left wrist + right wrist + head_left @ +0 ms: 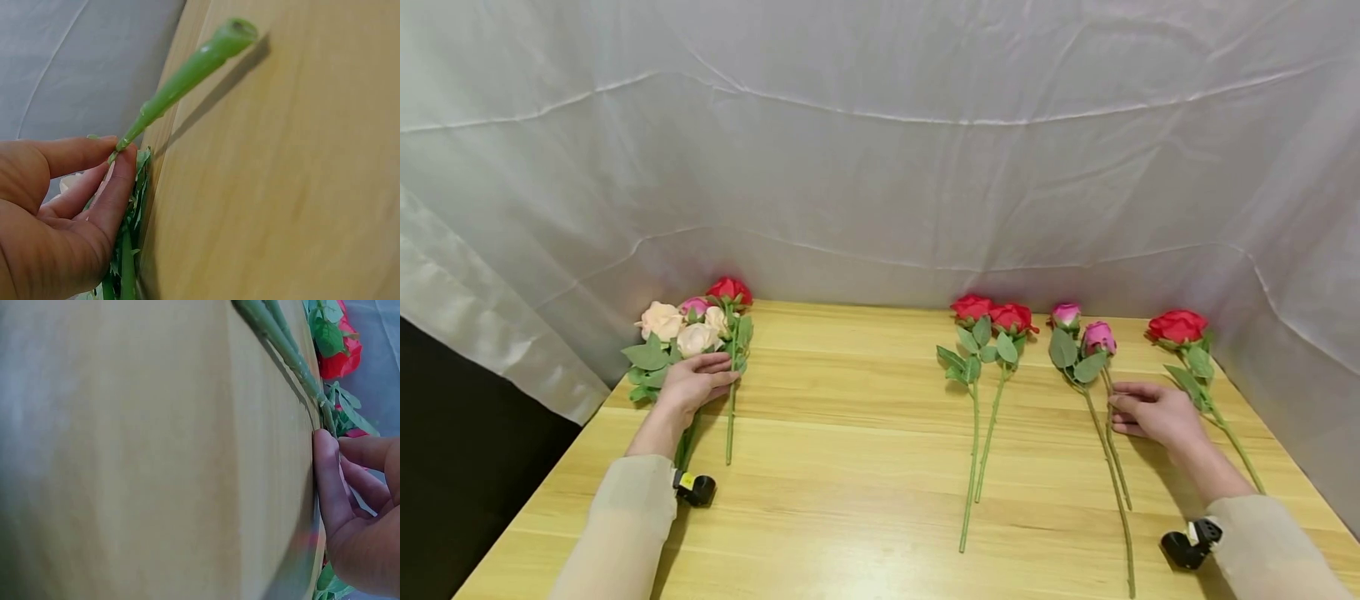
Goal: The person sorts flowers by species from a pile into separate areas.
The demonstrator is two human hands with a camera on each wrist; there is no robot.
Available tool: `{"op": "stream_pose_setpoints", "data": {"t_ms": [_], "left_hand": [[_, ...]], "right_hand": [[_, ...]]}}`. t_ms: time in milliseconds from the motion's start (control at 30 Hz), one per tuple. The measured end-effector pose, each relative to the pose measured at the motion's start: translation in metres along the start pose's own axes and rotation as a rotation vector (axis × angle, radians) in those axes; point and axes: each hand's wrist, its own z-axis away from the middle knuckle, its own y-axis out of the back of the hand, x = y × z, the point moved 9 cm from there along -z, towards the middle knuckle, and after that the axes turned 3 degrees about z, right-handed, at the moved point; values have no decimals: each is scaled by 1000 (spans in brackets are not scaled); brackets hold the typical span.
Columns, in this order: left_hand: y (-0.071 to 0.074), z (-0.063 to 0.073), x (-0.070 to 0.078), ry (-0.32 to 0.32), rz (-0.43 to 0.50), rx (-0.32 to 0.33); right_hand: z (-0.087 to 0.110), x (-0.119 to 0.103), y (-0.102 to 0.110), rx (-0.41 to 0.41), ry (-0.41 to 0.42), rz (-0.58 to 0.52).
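At the table's left, my left hand [694, 385] pinches the stem of a red rose [730, 291]. The left wrist view shows that green stem [187, 75] between thumb and fingertips, its cut end pointing out over the wood. Beside it lie cream roses [698, 339] and a pink rose [695, 307], their stems partly hidden under my forearm. On the right, my right hand [1161, 417] pinches the stem of a magenta rose [1100, 337]. Another pink rose [1065, 314] lies just left of it, their stems crossing. Right of this hand lies a red rose [1178, 327].
Two red roses [972, 307] with long stems lie right of the middle of the wooden table [842, 433]. A pale grey cloth [880, 183] hangs behind the table and along its right side. Dark space [467, 442] borders the left edge.
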Motion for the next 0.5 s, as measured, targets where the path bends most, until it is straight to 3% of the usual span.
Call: {"op": "stream_pose_setpoints", "data": {"t_ms": [500], "left_hand": [[3, -1, 0, 18, -12, 14]], "right_hand": [[-3, 5, 2, -9, -35, 14]]}}
